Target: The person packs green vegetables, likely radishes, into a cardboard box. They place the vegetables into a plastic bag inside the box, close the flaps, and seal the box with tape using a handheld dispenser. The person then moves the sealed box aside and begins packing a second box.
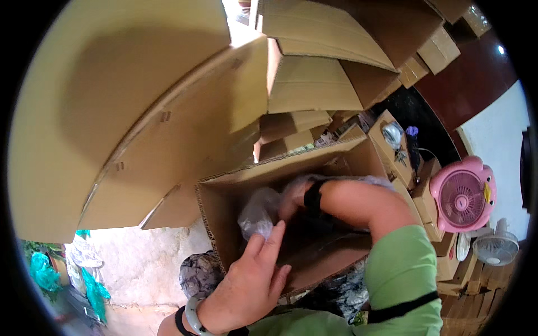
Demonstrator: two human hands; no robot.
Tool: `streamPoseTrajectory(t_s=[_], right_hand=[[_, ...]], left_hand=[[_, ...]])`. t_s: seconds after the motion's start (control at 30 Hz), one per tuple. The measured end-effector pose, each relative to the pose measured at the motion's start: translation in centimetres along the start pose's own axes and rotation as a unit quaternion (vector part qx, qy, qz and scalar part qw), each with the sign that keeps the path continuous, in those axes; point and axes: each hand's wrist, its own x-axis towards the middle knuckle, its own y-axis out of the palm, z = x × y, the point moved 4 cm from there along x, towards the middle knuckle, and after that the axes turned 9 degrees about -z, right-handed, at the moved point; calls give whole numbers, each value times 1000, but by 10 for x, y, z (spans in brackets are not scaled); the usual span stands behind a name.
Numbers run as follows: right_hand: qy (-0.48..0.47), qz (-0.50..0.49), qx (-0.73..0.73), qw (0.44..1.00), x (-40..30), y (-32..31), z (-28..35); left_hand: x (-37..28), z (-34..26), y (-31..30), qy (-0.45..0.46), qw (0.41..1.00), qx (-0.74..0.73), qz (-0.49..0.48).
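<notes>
An open cardboard box (332,269) sits before me, its dark inside partly hidden by my arms. My left hand (252,277), with a pale bangle at the wrist, reaches over the box's near left edge. Its fingers are spread, the tips beside a clear plastic bag (258,214) in the box. My right hand (294,201) is bent down into the box, blurred, next to the bag; its fingers are mostly hidden. More clear plastic film (378,181) shows behind my right forearm, along the box's right side.
Large cardboard sheets (168,138) stand at the left, and open cartons (315,80) are stacked ahead. At the right are a pink bird-shaped fan (461,201), a grey fan (496,248) and a carton holding a tape roll (392,135). Green plastic bags (44,271) lie far left.
</notes>
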Motion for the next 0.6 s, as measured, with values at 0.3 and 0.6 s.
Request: streamPoseTrajectory(t_s=[0.3, 0.6], right_hand=[[88, -299, -94, 945, -25, -1, -54], [24, -74, -84, 993, -141, -84, 92]], left_hand=[[10, 6, 23, 11, 999, -31, 32], [12, 17, 22, 77, 982, 109, -132]])
